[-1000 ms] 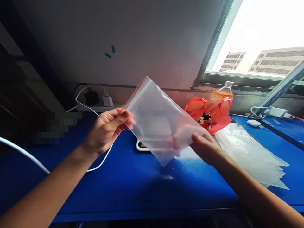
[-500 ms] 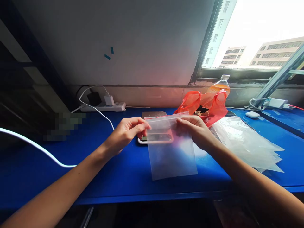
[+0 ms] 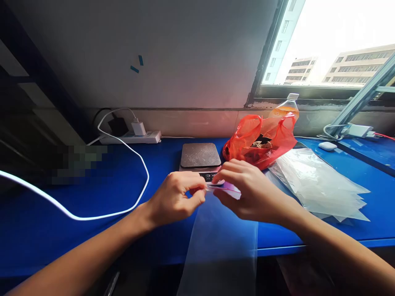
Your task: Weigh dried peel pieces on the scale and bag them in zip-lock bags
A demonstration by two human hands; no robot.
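Observation:
A clear plastic zip bag with a pinkish-red line along its top hangs between my hands, its lower part reaching down past the table's front edge. My left hand pinches the left end of the bag's top. At the other end my right hand has its fingers curled and its thumb beneath, gripping the top edge, which bulges slightly beside the thumb. Just beyond the hands lies a digital scale with a dark square platform. Its front panel of buttons is partly covered by my right fingers.
A red plastic bag with dark and pale contents stands behind my right hand, before a bottle of orange drink. Right of it lies a stack of clear bags. A white cable curves across the blue table from a power strip.
Both hands came lower and nearer with the zip bag, uncovering the scale's platform. The bag tilted, its top edge now seen nearly edge-on, and my right fingers shifted along it.

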